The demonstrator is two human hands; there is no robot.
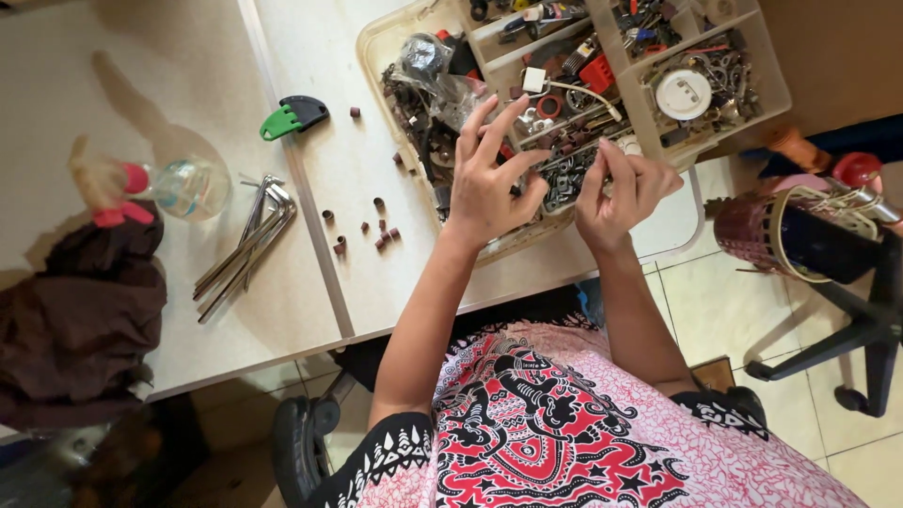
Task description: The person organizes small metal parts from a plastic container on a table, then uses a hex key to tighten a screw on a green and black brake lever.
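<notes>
A clear plastic organiser tray (771, 89) full of small hardware sits on the white table (329, 169) at the top. My left hand (489, 179) hovers over its near compartments with fingers spread, thumb and a fingertip close together as if pinching something tiny; what it holds is too small to tell. My right hand (625, 188) is beside it over the same compartment of dark metal bits (564, 169), fingers curled down into the parts. Several small brown cylinders (381, 235) lie loose on the table left of my left hand.
A bundle of hex keys (246, 246) lies at the left, with a spray bottle (179, 186) and dark cloth (80, 320) beyond. A green and black tool (293, 116) sits near the table seam. A woven basket (790, 235) and chair base (870, 329) stand at right.
</notes>
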